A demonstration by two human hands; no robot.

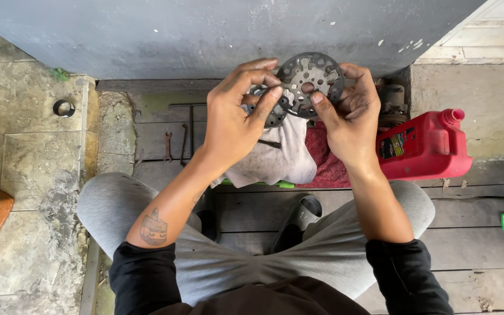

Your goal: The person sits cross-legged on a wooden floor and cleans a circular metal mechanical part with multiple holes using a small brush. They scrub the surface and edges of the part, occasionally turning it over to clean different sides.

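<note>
Gray-trousered knees nearest, feet half hidden between them. Above, left hand (234,119) pinching a smaller dark part (274,112) (mostly covered by fingers, hard to identify). Right hand (351,114) grasping perforated metal disc (309,81) by its edge. Behind: white cloth (281,157), red jug (427,146).

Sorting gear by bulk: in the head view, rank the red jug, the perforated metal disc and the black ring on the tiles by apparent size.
1. red jug
2. perforated metal disc, though it is held nearer the camera, so it looks enlarged
3. black ring
</note>
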